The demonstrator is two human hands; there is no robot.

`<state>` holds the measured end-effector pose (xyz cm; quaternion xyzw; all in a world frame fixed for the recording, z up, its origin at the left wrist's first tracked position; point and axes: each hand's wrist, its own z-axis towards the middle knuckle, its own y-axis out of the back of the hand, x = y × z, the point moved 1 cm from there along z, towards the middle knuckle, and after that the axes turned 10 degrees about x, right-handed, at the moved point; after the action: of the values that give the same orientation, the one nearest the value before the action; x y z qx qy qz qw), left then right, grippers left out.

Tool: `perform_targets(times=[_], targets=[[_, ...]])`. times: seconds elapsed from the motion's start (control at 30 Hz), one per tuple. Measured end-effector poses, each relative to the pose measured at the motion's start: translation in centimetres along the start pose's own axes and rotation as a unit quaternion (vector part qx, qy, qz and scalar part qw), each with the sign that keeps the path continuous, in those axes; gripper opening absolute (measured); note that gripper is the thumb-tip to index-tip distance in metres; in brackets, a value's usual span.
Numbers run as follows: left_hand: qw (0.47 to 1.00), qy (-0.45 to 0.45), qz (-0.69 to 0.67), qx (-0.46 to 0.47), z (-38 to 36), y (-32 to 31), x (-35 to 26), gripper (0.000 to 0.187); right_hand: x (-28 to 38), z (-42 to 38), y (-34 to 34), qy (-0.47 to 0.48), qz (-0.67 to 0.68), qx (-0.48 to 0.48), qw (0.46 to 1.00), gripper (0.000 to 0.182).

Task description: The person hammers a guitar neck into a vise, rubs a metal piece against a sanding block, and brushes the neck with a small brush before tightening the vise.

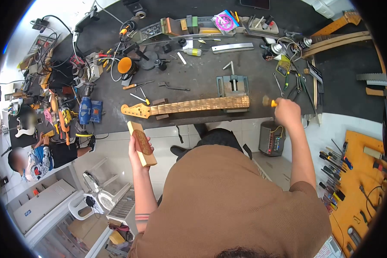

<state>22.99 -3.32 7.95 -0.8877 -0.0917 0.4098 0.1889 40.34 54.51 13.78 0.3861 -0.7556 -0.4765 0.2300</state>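
Note:
A guitar neck point(198, 105) lies across the bench near its front edge, fretboard side up, headstock to the left. Its right end rests over a small metal vise point(225, 88), and a brown block point(160, 102) supports it near the headstock. My left hand point(136, 158) is wrapped round a pale wooden block point(136, 128) with a brown oval on its face, held below the headstock. Beyond the neck's right end, my right hand point(288, 112) grips a small brush point(267, 102) with a yellow handle, apart from the neck.
Behind the neck lie a steel straightedge point(233, 47), an orange-topped cup point(125, 66) and hand tools. A blue power drill point(85, 109) stands left of the headstock. Spray cans point(271, 51), cables and pliers crowd the right. Another person point(38, 161) sits at far left.

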Motion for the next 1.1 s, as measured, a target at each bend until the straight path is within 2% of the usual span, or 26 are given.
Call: perform_targets(times=[0.07,0.13,0.17,0.23,0.27,0.33,0.4,0.53,0.6,0.63,0.67,0.7,0.73,0.77,0.8,0.83,0.87,0.9,0.93,0.97,1.0,1.07,1.1], targets=[[1.000,0.003,0.010,0.006,0.5,-1.0,-0.3,0.060,0.1,-0.1,-0.1,0.011,0.046,-0.024,0.999,0.025],[0.999,-0.001,0.024,0.033,1.0,-1.8,-0.5,0.060,3.1,-0.1,-1.3,0.010,0.029,0.027,0.999,0.029],[0.999,-0.002,0.026,0.035,1.1,-2.2,-0.7,0.060,4.8,-0.3,-1.9,0.061,0.030,0.080,0.994,0.031],[0.998,-0.009,0.046,0.032,0.9,-2.9,-1.0,0.059,5.9,-1.0,-2.3,0.149,0.214,0.094,0.961,0.031],[0.998,-0.010,0.048,0.028,0.7,-2.9,-1.0,0.059,5.9,-0.6,-2.7,0.176,0.326,0.101,0.923,0.032],[0.998,-0.004,0.059,0.025,0.5,-2.6,-1.1,0.058,4.2,1.5,-4.0,0.117,0.542,0.174,0.814,0.035],[0.997,-0.001,0.068,0.024,0.2,-2.0,-1.2,0.057,1.5,4.8,-6.0,0.123,0.462,0.102,0.872,0.035],[0.996,0.026,0.082,-0.019,0.6,-0.9,-1.0,0.057,-2.9,14.2,-14.3,0.112,0.477,0.062,0.869,0.034],[0.993,0.034,0.101,-0.042,0.5,-1.0,-1.4,0.060,-2.0,16.1,-15.2,0.116,0.479,0.049,0.869,0.035],[0.985,0.013,0.169,-0.042,0.4,-1.1,-1.6,0.064,-1.5,16.8,-15.6,0.116,0.396,-0.076,0.908,0.037],[0.971,-0.005,0.236,-0.041,0.4,-1.4,-1.8,0.070,-0.8,16.9,-15.6,0.112,0.303,-0.199,0.925,0.039],[0.972,-0.039,0.225,-0.047,0.8,-1.2,-1.5,0.079,0.2,16.5,-14.7,0.058,0.271,-0.204,0.939,0.043],[0.973,-0.039,0.223,-0.050,1.3,-1.0,-1.3,0.079,1.3,15.8,-13.8,0.062,0.269,-0.202,0.940,0.043],[0.903,-0.082,0.417,-0.053,1.7,-1.0,-1.4,0.080,2.5,15.3,-13.1,0.034,0.236,-0.232,0.943,0.044],[0.793,-0.120,0.594,-0.059,1.9,-1.5,-2.0,0.081,3.7,15.3,-13.0,0.011,0.204,-0.261,0.943,0.045],[0.747,-0.137,0.648,-0.058,2.6,-2.0,-2.2,0.080,5.0,15.4,-12.7,0.027,0.210,-0.278,0.937,0.047],[0.654,-0.186,0.733,-0.029,3.2,-3.4,-3.1,0.082,6.3,16.2,-12.4,0.043,0.213,-0.273,0.937,0.047],[0.609,-0.211,0.765,0.002,4.3,-4.9,-4.3,0.082,7.4,16.8,-12.0,0.101,0.208,-0.272,0.934,0.047],[0.572,-0.196,0.796,0.022,5.7,-6.8,-5.8,0.086,8.5,17.1,-11.5,0.154,0.201,-0.270,0.929,0.047],[0.548,-0.224,0.806,0.021,7.6,-7.7,-6.9,0.085,10.0,17.8,-10.4,0.188,0.204,-0.246,0.929,0.044],[0.533,-0.230,0.814,0.019,9.8,-8.3,-8.4,0.086,11.4,18.9,-9.8,0.195,0.203,-0.241,0.929,0.044],[0.535,-0.231,0.813,0.007,13.8,-9.2,-11.7,0.083,14.1,21.2,-8.9,0.213,0.188,-0.223,0.932,0.042],[0.524,-0.194,0.829,0.009,16.1,-8.8,-13.2,0.083,14.9,22.2,-8.6,0.203,0.168,-0.178,0.948,0.043]])
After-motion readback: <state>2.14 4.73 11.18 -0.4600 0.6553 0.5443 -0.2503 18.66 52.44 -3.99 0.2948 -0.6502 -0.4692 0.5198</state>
